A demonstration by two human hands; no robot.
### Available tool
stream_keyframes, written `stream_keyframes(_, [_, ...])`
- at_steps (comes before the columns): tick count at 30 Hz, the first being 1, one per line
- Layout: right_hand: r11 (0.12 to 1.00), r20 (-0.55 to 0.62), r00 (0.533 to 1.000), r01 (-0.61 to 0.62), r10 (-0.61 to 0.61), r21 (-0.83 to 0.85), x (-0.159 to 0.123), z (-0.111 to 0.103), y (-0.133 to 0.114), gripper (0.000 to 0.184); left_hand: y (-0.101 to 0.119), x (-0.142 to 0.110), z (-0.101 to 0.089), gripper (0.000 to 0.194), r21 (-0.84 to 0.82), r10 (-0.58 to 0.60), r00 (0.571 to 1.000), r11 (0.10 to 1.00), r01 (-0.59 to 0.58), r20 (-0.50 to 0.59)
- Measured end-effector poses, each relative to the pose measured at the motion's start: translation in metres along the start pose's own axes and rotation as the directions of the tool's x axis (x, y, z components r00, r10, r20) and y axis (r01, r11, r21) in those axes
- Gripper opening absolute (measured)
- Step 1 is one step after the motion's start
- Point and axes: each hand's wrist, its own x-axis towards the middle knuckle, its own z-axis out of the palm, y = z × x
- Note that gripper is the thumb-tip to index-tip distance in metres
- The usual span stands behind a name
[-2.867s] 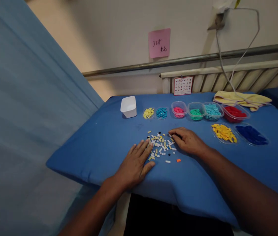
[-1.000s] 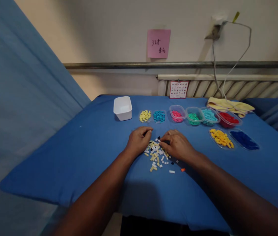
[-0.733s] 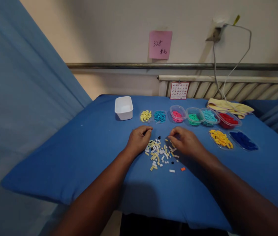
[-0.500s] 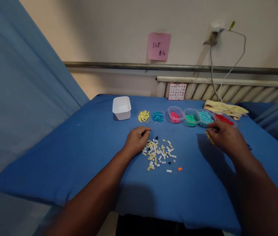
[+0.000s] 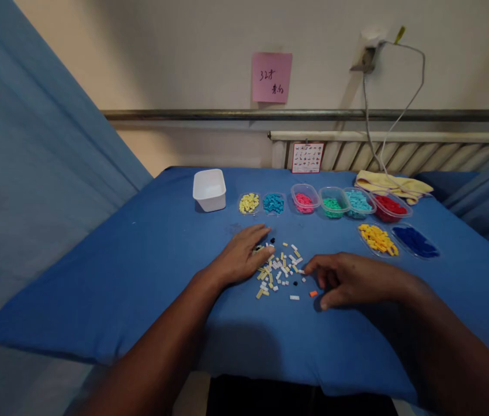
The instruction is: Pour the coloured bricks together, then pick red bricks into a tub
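A loose pile of small building bricks point(image 5: 276, 271), mostly white and pale yellow with a few black ones, lies on the blue-covered table point(image 5: 149, 254). My left hand point(image 5: 244, 254) rests at the pile's left edge, fingers apart, thumb over some bricks. On the right side of the pile is my right hand point(image 5: 343, 280), its thumb and fingers spread with nothing visible between them. Close to its thumb lies an orange brick point(image 5: 313, 293). A white brick point(image 5: 294, 297) sits to the left of the orange one.
Behind the pile stand a white tub point(image 5: 210, 201) and clear containers of yellow, teal, pink point(image 5: 305, 199), green, light blue and red point(image 5: 390, 207) bricks. Trays of orange-yellow point(image 5: 378, 240) and dark blue bricks point(image 5: 415, 241) are at right, near a yellow cloth point(image 5: 394, 186).
My right hand has moved left and nearer, from above the orange-yellow bricks to the pile, and its fingers have spread. My left hand has opened and shifted slightly over the pile.
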Motion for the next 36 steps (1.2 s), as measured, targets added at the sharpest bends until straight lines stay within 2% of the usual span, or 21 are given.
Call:
stream_keyframes(1, [1.000, 0.024, 1.000, 0.008, -0.008, -0.020, 0.004, 0.007, -0.005, 0.042, 0.003, -0.002, 0.001, 0.062, 0.028, -0.002, 0.998, 1.000, 0.000, 0.055])
stream_keyframes(3, [0.993, -0.016, 0.998, 0.054, -0.056, -0.106, 0.015, 0.017, -0.013, 0.023, 0.008, -0.004, 0.003, 0.061, 0.034, 0.001, 0.995, 0.999, -0.004, 0.099])
stream_keyframes(5, [0.972, -0.128, 0.982, 0.110, -0.138, -0.206, 0.029, 0.023, -0.017, 0.008, 0.007, -0.002, 0.004, 0.061, -0.019, -0.009, 0.999, 1.000, 0.010, 0.032])
stream_keyframes(7, [0.950, -0.286, 0.933, 0.138, -0.220, -0.281, 0.041, 0.024, -0.015, 0.010, 0.000, 0.002, 0.003, 0.060, -0.060, -0.045, 0.996, 0.997, 0.041, -0.081])
stream_keyframes(9, [0.941, -0.453, 0.853, 0.120, -0.262, -0.318, 0.048, 0.022, -0.006, 0.018, -0.010, 0.005, 0.000, 0.057, -0.026, -0.085, 0.984, 0.996, 0.082, -0.158])
stream_keyframes(11, [0.936, -0.574, 0.773, 0.073, -0.271, -0.344, 0.054, 0.021, 0.008, 0.028, -0.018, 0.006, -0.001, 0.053, 0.086, -0.112, 0.984, 0.988, 0.125, -0.142])
stream_keyframes(12, [0.934, -0.599, 0.756, 0.044, -0.263, -0.355, 0.057, 0.022, 0.014, 0.036, -0.020, 0.006, 0.000, 0.053, 0.157, -0.123, 0.986, 0.978, 0.140, -0.113])
stream_keyframes(13, [0.930, -0.598, 0.762, 0.017, -0.249, -0.366, 0.061, 0.026, 0.020, 0.045, -0.020, 0.006, 0.001, 0.052, 0.225, -0.133, 0.988, 0.963, 0.148, -0.081])
stream_keyframes(16, [0.918, -0.499, 0.845, -0.022, -0.195, -0.396, 0.073, 0.043, 0.025, 0.062, -0.012, 0.007, 0.009, 0.051, 0.348, -0.140, 0.990, 0.927, 0.141, -0.027])
stream_keyframes(18, [0.912, -0.406, 0.892, 0.017, -0.199, -0.409, 0.079, 0.056, 0.016, 0.069, -0.003, 0.009, 0.014, 0.052, 0.356, -0.128, 0.992, 0.926, 0.124, -0.012])
stream_keyframes(21, [0.903, -0.275, 0.923, 0.142, -0.269, -0.406, 0.079, 0.066, -0.001, 0.079, 0.002, 0.008, 0.015, 0.051, 0.316, -0.103, 0.995, 0.944, 0.098, -0.002])
stream_keyframes(23, [0.902, -0.240, 0.922, 0.198, -0.305, -0.384, 0.074, 0.065, -0.007, 0.081, 0.000, 0.006, 0.009, 0.045, 0.257, -0.094, 0.994, 0.961, 0.105, -0.053])
stream_keyframes(26, [0.903, -0.295, 0.891, 0.228, -0.344, -0.365, 0.065, 0.059, -0.008, 0.071, -0.005, -0.003, -0.008, 0.029, 0.095, -0.085, 0.989, 0.991, 0.097, -0.117])
stream_keyframes(28, [0.881, -0.301, 0.868, 0.265, -0.395, -0.391, 0.063, 0.056, -0.008, 0.061, -0.006, -0.009, -0.020, 0.019, -0.019, -0.055, 0.997, 0.998, 0.054, -0.054])
stream_keyframes(31, [0.825, -0.174, 0.876, 0.333, -0.449, -0.457, 0.062, 0.054, -0.015, 0.052, -0.003, -0.015, -0.031, 0.013, -0.095, -0.004, 0.998, 0.995, 0.010, 0.064])
stream_keyframes(33, [0.802, -0.113, 0.888, 0.339, -0.445, -0.491, 0.060, 0.051, -0.021, 0.048, -0.001, -0.017, -0.032, 0.012, -0.096, 0.010, 0.996, 0.995, -0.002, 0.083])
stream_keyframes(36, [0.790, -0.123, 0.876, 0.351, -0.467, -0.502, 0.056, 0.046, -0.023, 0.038, 0.002, -0.017, -0.031, 0.013, -0.103, 0.033, 0.995, 0.994, -0.023, 0.096])
